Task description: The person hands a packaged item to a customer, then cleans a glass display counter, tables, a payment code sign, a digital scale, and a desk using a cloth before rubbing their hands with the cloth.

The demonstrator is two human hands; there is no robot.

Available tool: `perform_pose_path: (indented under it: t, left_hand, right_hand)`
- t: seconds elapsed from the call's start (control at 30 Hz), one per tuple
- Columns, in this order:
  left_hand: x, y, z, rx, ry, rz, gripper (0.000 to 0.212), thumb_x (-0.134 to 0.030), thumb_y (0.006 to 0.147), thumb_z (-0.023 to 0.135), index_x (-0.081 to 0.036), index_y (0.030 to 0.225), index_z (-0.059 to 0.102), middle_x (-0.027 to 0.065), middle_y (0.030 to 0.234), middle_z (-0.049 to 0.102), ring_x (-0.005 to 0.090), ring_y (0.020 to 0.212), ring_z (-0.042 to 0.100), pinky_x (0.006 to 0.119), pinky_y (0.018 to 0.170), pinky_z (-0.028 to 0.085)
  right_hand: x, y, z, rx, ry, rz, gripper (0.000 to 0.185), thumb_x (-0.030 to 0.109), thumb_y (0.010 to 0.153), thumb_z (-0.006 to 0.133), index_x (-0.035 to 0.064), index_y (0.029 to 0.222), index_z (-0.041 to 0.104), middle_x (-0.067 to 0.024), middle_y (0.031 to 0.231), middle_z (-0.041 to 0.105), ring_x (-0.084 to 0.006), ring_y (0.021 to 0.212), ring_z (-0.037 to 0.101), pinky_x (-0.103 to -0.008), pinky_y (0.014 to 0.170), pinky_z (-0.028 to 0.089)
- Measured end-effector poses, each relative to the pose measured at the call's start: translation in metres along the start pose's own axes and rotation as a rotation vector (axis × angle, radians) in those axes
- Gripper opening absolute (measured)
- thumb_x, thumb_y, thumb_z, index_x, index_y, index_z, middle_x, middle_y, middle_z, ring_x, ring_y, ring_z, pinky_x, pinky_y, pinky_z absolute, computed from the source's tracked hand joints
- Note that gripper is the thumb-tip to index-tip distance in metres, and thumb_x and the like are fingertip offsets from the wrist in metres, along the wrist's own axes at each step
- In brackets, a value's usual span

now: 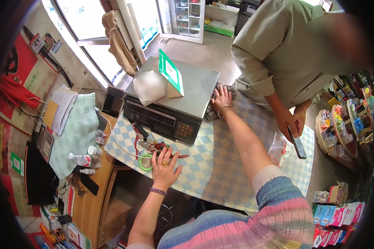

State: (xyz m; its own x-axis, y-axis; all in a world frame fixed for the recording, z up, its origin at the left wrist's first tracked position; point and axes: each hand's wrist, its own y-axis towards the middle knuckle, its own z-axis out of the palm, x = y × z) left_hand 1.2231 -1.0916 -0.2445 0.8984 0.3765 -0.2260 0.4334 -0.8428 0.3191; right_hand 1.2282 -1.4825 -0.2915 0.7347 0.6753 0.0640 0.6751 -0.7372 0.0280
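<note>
My right hand (222, 100), wearing a bangle at the wrist, reaches across the counter and presses a crumpled grey cloth (212, 114) down by the right side of the electronic scale (162, 124). The cloth is partly hidden under the palm. My left hand (165, 169) rests with its fingers spread at the counter's near left. Beneath and beside its fingers are a green ring (144, 163), a white cable (124, 148) and a cluster of small red and dark items (162, 145). On the scale's pan stand a green sign with a printed code (170, 73) and a crumpled white bag (149, 87).
Across the checkered tablecloth (224, 174), a person (277, 62) holds a phone (296, 146) above a white-and-red plastic bag (280, 149). Bottles (84, 160) and another phone (89, 184) lie on a wooden desk (92, 214) at left. Shelves of packaged goods (339, 121) line the right.
</note>
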Motion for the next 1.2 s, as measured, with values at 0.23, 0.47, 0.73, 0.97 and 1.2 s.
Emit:
perform_pose_path:
  t: [0.23, 0.47, 0.73, 0.97, 1.2]
  left_hand:
    - [0.002, -0.003, 0.002, -0.029, 0.049, 0.021, 0.052, -0.034, 0.081, 0.064, -0.018, 0.129, 0.055, 0.0078, 0.139, 0.046, 0.0268, 0.131, 0.038, 0.054, 0.109, 0.023]
    - [0.003, -0.008, 0.004, -0.014, 0.089, 0.04, 0.051, -0.033, 0.082, 0.064, -0.018, 0.13, 0.055, 0.0062, 0.14, 0.045, 0.0255, 0.132, 0.036, 0.052, 0.11, 0.022]
    - [0.002, -0.007, 0.007, 0.017, 0.117, 0.067, 0.048, -0.03, 0.086, 0.059, -0.018, 0.132, 0.053, 0.0045, 0.141, 0.044, 0.0243, 0.133, 0.035, 0.049, 0.113, 0.02]
    - [0.007, -0.01, 0.013, 0.035, 0.1, 0.09, 0.047, -0.028, 0.088, 0.058, -0.018, 0.134, 0.052, 0.0051, 0.143, 0.043, 0.0255, 0.134, 0.034, 0.048, 0.113, 0.019]
    - [0.01, -0.01, 0.015, -0.013, 0.06, 0.118, 0.046, -0.026, 0.089, 0.058, -0.014, 0.133, 0.052, 0.0074, 0.143, 0.043, 0.0267, 0.135, 0.034, 0.049, 0.112, 0.02]
  right_hand:
    - [0.023, -0.109, -0.002, -0.058, 0.081, -0.28, 0.063, 0.046, 0.088, 0.051, 0.0142, 0.142, 0.041, -0.0133, 0.155, 0.023, -0.031, 0.144, 0.017, -0.0508, 0.115, 0.01]
    - [0.035, -0.23, -0.022, -0.012, 0.139, -0.423, 0.062, 0.044, 0.092, 0.049, 0.0125, 0.144, 0.038, -0.0138, 0.155, 0.021, -0.0317, 0.144, 0.016, -0.0475, 0.116, 0.012]
    - [-0.017, -0.329, -0.037, -0.01, 0.249, -0.45, 0.062, 0.04, 0.087, 0.057, 0.0142, 0.141, 0.042, -0.0115, 0.153, 0.027, -0.031, 0.142, 0.021, -0.0471, 0.115, 0.015]
    - [-0.103, -0.417, -0.051, -0.033, 0.185, -0.085, 0.064, 0.037, 0.082, 0.063, 0.0147, 0.139, 0.045, -0.0111, 0.151, 0.031, -0.0303, 0.14, 0.025, -0.0478, 0.115, 0.017]
    - [-0.145, -0.469, -0.048, -0.154, 0.078, 0.348, 0.06, 0.036, 0.085, 0.06, 0.0138, 0.139, 0.045, -0.0109, 0.152, 0.03, -0.0297, 0.141, 0.025, -0.0461, 0.115, 0.017]
